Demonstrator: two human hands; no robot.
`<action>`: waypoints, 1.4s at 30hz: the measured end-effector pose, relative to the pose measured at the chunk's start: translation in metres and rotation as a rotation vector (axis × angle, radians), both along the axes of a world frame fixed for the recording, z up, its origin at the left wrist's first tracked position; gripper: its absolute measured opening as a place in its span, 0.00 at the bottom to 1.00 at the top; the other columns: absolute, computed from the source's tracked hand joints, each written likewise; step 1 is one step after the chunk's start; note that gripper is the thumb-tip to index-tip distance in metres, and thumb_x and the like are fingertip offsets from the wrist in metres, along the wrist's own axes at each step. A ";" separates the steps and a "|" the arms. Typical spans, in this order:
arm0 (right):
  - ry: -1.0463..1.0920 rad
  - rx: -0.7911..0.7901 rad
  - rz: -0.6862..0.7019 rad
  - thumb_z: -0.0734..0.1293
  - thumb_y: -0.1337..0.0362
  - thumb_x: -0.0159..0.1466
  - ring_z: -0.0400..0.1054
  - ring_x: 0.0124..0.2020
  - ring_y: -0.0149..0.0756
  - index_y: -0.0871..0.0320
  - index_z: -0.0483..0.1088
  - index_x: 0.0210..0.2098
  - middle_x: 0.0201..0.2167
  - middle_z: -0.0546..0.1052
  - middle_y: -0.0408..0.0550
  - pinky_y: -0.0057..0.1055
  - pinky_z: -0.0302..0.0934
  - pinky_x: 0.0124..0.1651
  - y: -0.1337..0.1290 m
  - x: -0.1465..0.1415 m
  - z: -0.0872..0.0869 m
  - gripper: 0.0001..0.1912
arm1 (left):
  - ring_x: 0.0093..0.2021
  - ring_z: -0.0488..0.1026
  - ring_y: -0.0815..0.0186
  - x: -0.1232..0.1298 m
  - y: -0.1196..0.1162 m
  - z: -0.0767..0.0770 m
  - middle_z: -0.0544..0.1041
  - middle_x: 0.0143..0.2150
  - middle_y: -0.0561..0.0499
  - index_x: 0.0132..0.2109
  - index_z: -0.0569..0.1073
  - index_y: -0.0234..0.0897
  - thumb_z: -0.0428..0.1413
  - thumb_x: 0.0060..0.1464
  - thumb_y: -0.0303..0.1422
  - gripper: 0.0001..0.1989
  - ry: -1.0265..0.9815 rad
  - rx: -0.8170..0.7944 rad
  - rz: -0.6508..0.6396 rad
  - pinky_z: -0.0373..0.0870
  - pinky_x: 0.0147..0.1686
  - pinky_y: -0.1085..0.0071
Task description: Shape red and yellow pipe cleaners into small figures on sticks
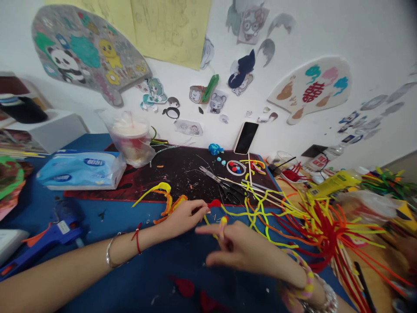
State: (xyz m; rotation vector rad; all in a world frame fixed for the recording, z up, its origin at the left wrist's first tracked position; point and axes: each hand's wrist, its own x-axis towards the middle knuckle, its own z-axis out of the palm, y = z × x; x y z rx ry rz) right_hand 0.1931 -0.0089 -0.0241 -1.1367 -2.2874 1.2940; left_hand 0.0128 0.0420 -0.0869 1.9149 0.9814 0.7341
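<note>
Closest to the lens are your forearms: your left forearm (pixel 71 271) comes in from the lower left and your right forearm (pixel 276 265) from the lower right, both angling in toward the middle of the frame, with a twisted pink-and-yellow pipe cleaner bracelet (pixel 306 282) on the right wrist. Your left hand (pixel 182 217) sits palm-down, fingers closed up and looks pinched on a red pipe cleaner piece (pixel 214 203), whose tip sticks out to the right past your fingers, while a thin yellow strand (pixel 208 224) drops down and right from there. Your right hand (pixel 236 245) is half open, index finger (pixel 205 229) stretched out left toward the other hand, and a small yellow-and-pink pipe cleaner tuft (pixel 223 226) stands upright by your fingers, but I can't tell if you're actually gripping it. Both are over a blue mat (pixel 146 278), just below a black cutting mat (pixel 182 174) with scissors (pixel 224 189) on it, and a big bunch of red and yellow pipe cleaners (pixel 325 230) sprawls off to the right.
</note>
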 end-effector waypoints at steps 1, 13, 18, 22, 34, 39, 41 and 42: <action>-0.079 0.177 -0.093 0.66 0.53 0.55 0.59 0.15 0.27 0.56 0.72 0.25 0.29 0.77 0.46 0.27 0.50 0.21 0.006 0.001 -0.006 0.13 | 0.28 0.64 0.72 0.000 0.000 0.000 0.68 0.26 0.56 0.31 0.67 0.35 0.43 0.58 0.37 0.14 -0.002 0.009 -0.002 0.58 0.28 0.78; 0.092 0.156 -0.284 0.57 0.57 0.63 0.57 0.19 0.27 0.57 0.63 0.40 0.20 0.65 0.38 0.25 0.51 0.23 0.053 0.000 -0.058 0.11 | 0.23 0.59 0.74 0.002 0.000 -0.002 0.62 0.22 0.58 0.27 0.65 0.35 0.42 0.59 0.37 0.16 0.035 0.029 0.011 0.54 0.24 0.78; 0.293 -0.148 -0.213 0.58 0.55 0.62 0.54 0.14 0.23 0.56 0.58 0.44 0.19 0.62 0.35 0.20 0.51 0.16 0.068 0.009 -0.070 0.14 | 0.24 0.61 0.73 0.001 0.000 -0.001 0.65 0.23 0.57 0.31 0.69 0.35 0.43 0.58 0.36 0.14 0.015 0.008 0.003 0.55 0.24 0.78; 0.369 -0.233 -0.133 0.60 0.56 0.61 0.57 0.13 0.22 0.58 0.59 0.45 0.20 0.66 0.36 0.22 0.57 0.18 0.077 0.018 -0.074 0.16 | 0.25 0.63 0.73 0.001 0.001 -0.002 0.69 0.26 0.56 0.40 0.71 0.37 0.43 0.58 0.36 0.13 0.036 -0.011 -0.009 0.57 0.26 0.78; 0.360 -0.223 -0.118 0.61 0.56 0.61 0.57 0.13 0.21 0.58 0.61 0.38 0.19 0.65 0.35 0.21 0.57 0.19 0.077 0.018 -0.076 0.12 | 0.24 0.63 0.73 0.001 0.001 -0.002 0.67 0.23 0.57 0.29 0.67 0.36 0.43 0.58 0.37 0.14 0.074 0.019 -0.006 0.57 0.25 0.78; 0.361 -0.234 -0.123 0.61 0.56 0.61 0.57 0.13 0.21 0.58 0.61 0.39 0.19 0.65 0.35 0.22 0.58 0.19 0.077 0.019 -0.076 0.13 | 0.25 0.64 0.72 0.001 0.000 -0.003 0.67 0.25 0.57 0.39 0.68 0.37 0.44 0.58 0.37 0.12 0.032 -0.054 0.009 0.58 0.25 0.78; 0.375 -0.244 -0.124 0.61 0.57 0.62 0.57 0.13 0.21 0.58 0.61 0.39 0.19 0.65 0.35 0.21 0.57 0.19 0.077 0.020 -0.077 0.12 | 0.25 0.64 0.72 0.002 0.001 -0.004 0.67 0.25 0.57 0.43 0.67 0.38 0.44 0.58 0.37 0.12 0.010 -0.084 0.022 0.59 0.25 0.78; 0.387 -0.253 -0.125 0.60 0.57 0.62 0.57 0.13 0.21 0.58 0.61 0.39 0.19 0.66 0.35 0.21 0.57 0.19 0.078 0.020 -0.078 0.11 | 0.25 0.64 0.72 0.002 0.001 -0.004 0.67 0.24 0.57 0.44 0.66 0.38 0.44 0.58 0.36 0.12 0.005 -0.087 0.025 0.59 0.26 0.78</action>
